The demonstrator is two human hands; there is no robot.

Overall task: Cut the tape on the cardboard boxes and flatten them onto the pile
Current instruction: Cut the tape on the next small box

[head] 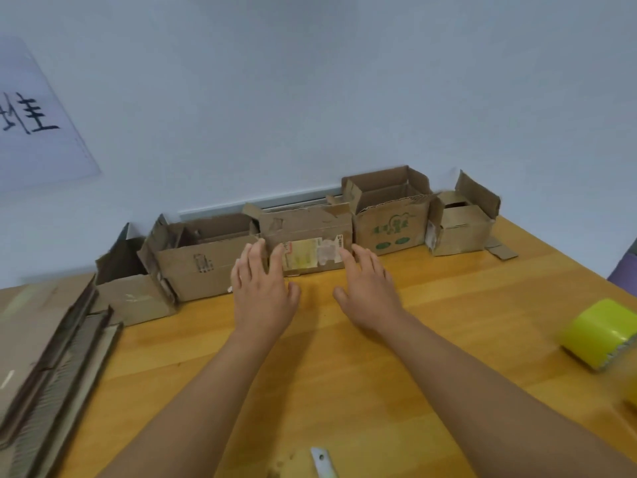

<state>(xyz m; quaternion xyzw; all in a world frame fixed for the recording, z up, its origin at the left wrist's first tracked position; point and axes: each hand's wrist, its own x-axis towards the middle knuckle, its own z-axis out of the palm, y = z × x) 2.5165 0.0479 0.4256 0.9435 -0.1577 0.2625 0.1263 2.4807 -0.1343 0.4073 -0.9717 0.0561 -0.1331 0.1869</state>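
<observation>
Just beyond both hands' straight, empty fingers (pixel 256 257) lies the labelled box (pixel 306 241).

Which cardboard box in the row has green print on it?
The open brown cardboard box with green print, second from the right, just right of the closed labelled box the hands reach for. The others show no green.

Brown cardboard boxes (pixel 310 236) — one green-printed (pixel 389 229) — on a honey-yellow wood-grain table (pixel 344 374), beside a yellow tape roll (pixel 599 331).
</observation>
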